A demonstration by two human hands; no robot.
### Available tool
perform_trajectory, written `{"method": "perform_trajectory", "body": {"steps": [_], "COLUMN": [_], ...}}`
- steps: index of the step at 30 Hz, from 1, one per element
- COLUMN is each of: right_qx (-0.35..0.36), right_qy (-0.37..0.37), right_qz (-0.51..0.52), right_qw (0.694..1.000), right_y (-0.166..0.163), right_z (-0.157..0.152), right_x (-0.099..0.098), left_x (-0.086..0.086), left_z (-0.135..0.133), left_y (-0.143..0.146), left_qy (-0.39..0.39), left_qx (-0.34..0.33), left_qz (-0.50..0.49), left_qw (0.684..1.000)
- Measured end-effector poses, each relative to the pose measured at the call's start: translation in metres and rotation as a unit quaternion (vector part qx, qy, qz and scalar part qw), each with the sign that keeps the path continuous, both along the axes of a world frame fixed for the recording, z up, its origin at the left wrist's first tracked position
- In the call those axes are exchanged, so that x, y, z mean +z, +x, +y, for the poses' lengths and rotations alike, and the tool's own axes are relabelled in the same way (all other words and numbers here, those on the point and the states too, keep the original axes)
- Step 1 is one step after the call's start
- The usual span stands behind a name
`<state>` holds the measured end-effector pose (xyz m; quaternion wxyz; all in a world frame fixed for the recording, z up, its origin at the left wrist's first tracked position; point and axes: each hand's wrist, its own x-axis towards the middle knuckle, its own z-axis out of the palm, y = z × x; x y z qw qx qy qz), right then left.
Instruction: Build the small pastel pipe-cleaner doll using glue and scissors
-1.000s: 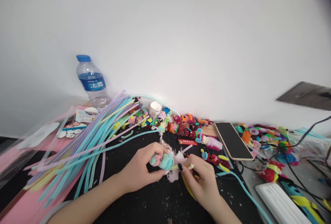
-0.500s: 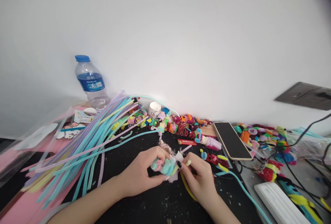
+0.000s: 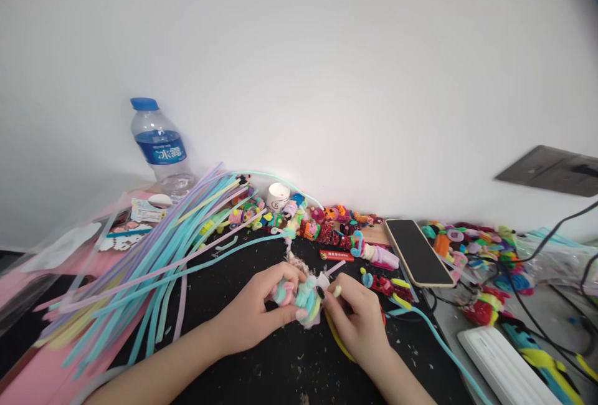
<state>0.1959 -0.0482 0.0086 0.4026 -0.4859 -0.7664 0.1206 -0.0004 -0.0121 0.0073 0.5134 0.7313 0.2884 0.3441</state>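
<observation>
My left hand (image 3: 259, 306) is closed around a small pipe-cleaner figure (image 3: 306, 298) in turquoise, pink and pale yellow, with a black bead-like spot on its right end. Beside it, my right hand (image 3: 359, 318) pinches a pale yellow pipe-cleaner end (image 3: 337, 291) at the figure's right side. Whether that end is joined to the figure is hidden by the fingers. A yellow curved strip (image 3: 340, 343) shows below my right hand, partly covered by it. White scraps lie behind and under the figure.
A bundle of pastel pipe cleaners (image 3: 172, 268) spreads at left, before a water bottle (image 3: 161, 146). Finished pipe-cleaner figures (image 3: 327, 230) line the wall around a paper cup (image 3: 278, 196). At right are a phone (image 3: 418, 252), cables, a white power bank (image 3: 504, 364) and more figures.
The figure has turned slightly in my left hand, and the left thumb has shifted up along it. My right hand keeps its pinch almost in place. The whole view has shifted a little.
</observation>
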Motion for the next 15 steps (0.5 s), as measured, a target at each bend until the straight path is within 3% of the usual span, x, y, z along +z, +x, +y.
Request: {"method": "perform_trajectory", "body": {"steps": [4,15], "right_qx": [-0.001,0.001], "right_qy": [0.006,0.006], "right_qz": [-0.001,0.005], "right_qw": [1.0,1.0], "right_y": [0.0001,-0.0004], "right_z": [-0.0002,-0.0009], "right_x": [-0.0008,-0.0001], "left_x": [-0.0002,0.0016], "left_z": [0.0007,0.0012], "left_y": [0.0012,-0.0001], "left_qy": [0.017,0.022], "left_qx": [-0.006,0.022], "left_qz": [-0.034,0.023], "left_qw": [0.999,0.999]}}
